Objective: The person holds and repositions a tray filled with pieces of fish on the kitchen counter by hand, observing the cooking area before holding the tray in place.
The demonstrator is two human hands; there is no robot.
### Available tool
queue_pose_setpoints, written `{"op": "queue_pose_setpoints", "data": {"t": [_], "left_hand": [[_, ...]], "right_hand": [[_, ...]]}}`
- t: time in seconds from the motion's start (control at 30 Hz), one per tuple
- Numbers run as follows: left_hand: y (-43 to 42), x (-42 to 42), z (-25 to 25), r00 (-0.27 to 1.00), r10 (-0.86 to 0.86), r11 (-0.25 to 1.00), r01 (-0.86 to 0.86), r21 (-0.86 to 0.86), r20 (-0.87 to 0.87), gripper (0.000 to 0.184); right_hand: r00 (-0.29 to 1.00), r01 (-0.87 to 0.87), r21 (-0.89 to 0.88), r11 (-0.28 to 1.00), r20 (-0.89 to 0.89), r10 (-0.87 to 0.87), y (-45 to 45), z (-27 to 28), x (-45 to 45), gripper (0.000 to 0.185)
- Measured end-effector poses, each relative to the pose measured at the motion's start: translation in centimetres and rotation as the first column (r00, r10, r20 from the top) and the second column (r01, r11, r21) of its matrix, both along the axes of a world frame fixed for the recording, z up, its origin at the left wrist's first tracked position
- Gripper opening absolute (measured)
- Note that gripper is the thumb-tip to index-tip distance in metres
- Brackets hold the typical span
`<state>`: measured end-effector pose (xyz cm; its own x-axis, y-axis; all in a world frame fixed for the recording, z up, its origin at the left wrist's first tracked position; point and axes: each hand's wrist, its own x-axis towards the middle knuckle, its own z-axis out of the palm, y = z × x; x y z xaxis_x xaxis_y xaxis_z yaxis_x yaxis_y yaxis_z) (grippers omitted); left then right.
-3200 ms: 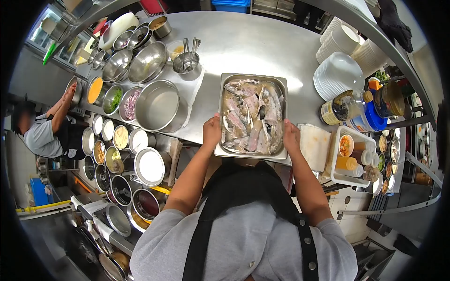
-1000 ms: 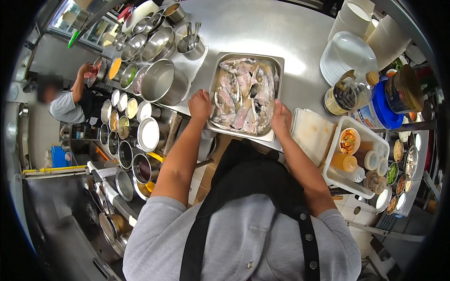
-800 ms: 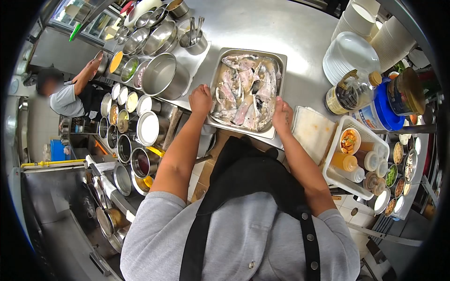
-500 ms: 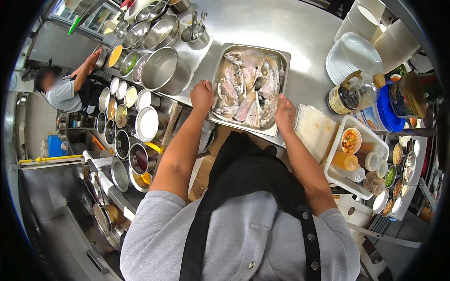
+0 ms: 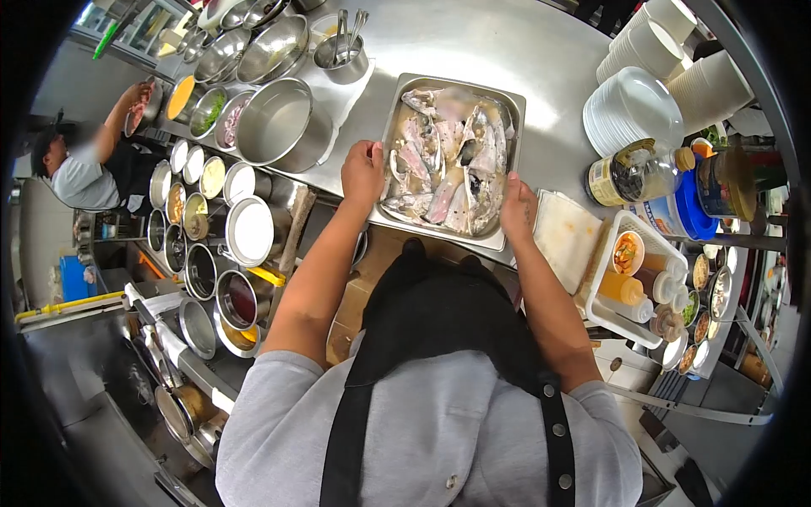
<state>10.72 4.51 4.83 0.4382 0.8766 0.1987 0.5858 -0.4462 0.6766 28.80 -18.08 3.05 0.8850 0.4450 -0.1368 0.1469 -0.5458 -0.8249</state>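
So we've got the steel tray [image 5: 517,135] right in front of us on the counter [image 5: 481,46], loaded with fish pieces [image 5: 444,198] in some murky liquid, and it sits between our two hands rather than off to one side. Its long axis runs away from our body, with the near end skewed a bit to our left and lying by the counter's front edge. Neither hand is really nearer: left hand [image 5: 362,175] is at the tray's left long side, right hand [image 5: 518,209] at its right long side, both closer to the near end than the far one. Both are curled nearly closed and look to have hold of the tray's sides, left like a loose fist, right with its thumb up along the rim. We can't see the tucked fingers, so how firm that grip is, no idea. Nothing else in either hand. Left of the tray there's a big steel pot [image 5: 274,122], and up past its far left corner a small pot of utensils [image 5: 345,69]. Right of the tray we've got a stained white board [image 5: 566,232], then a white basket [image 5: 625,328] of squeeze bottles, plus a plate stack [image 5: 634,114] off its far right side.
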Motion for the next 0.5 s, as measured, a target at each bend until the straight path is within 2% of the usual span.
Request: {"op": "queue_pose_setpoints", "data": {"t": [0.2,0.3,0.37,0.5], "left_hand": [[0.3,-0.4,0.2,0.999,-0.028,0.984,0.033,-0.172,0.029,0.031],[0.6,-0.3,0.1,0.996,-0.069,0.978,0.079,-0.193,0.063,0.031],[0.7,-0.3,0.1,0.993,-0.099,0.972,0.112,-0.206,0.07,0.031],[1.0,-0.2,-0.5,0.984,-0.137,0.964,0.158,-0.212,0.112,0.032]], "right_hand": [[1.0,0.003,-0.045,0.999,-0.005,-0.003,0.4,0.0,-0.1,0.055],[0.999,0.008,-0.068,0.998,0.047,-0.005,0.4,-1.1,0.3,0.053],[0.997,0.033,-0.075,0.997,0.067,-0.028,0.6,-0.3,-0.2,0.054],[0.993,0.121,-0.199,0.972,0.043,-0.114,1.3,2.0,-1.4,0.058]]}}
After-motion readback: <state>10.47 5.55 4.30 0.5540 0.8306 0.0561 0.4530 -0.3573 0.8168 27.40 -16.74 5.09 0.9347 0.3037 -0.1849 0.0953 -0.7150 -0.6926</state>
